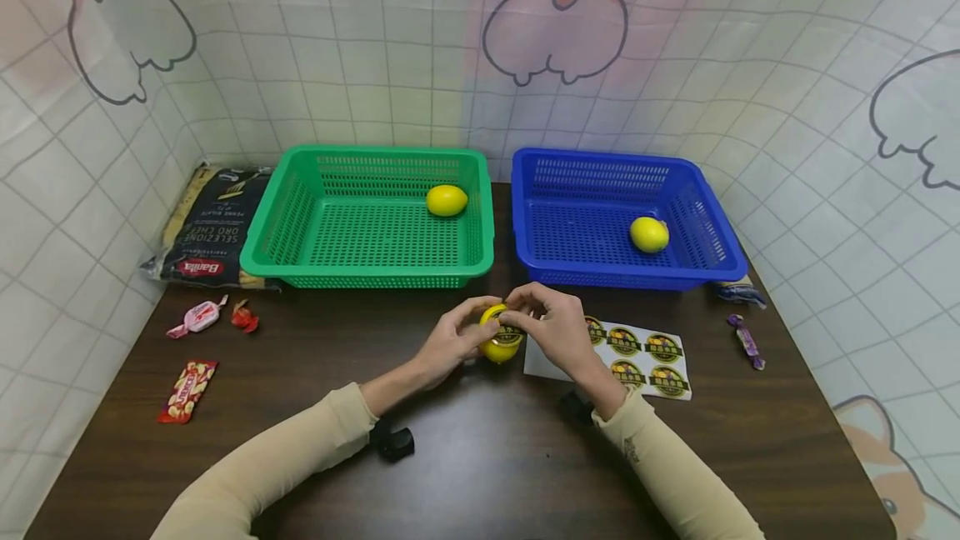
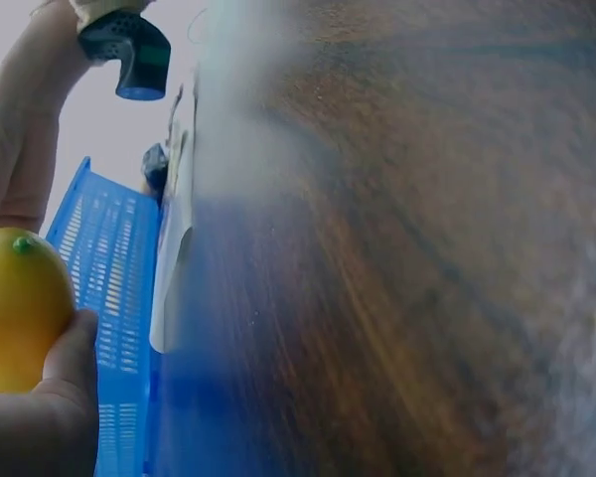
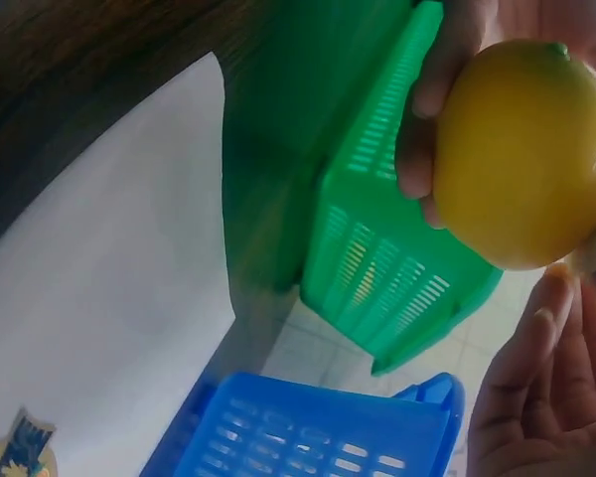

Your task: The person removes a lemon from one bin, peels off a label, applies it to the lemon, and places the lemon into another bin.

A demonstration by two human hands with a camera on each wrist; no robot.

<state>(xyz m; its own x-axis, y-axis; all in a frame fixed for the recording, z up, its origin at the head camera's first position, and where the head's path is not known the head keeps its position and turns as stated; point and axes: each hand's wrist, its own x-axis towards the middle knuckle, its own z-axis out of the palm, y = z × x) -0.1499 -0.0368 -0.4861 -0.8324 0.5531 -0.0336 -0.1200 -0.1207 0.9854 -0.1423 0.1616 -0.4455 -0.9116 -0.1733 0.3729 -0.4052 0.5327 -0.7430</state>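
Lemon [image 1: 500,338] held above the dark table [image 1: 480,457], in front of the gap between green basket [image 1: 367,219] and blue basket [image 1: 622,219]. Left hand [image 1: 450,344] curled round it, steadying; right hand [image 1: 551,327] pinching a round sticker [image 1: 510,333] against the peel. Best pressed flat from centre outward, fruit kept from rolling. Wrists angled inward, forearms converging. Sticker sheet [image 1: 630,348] just right.
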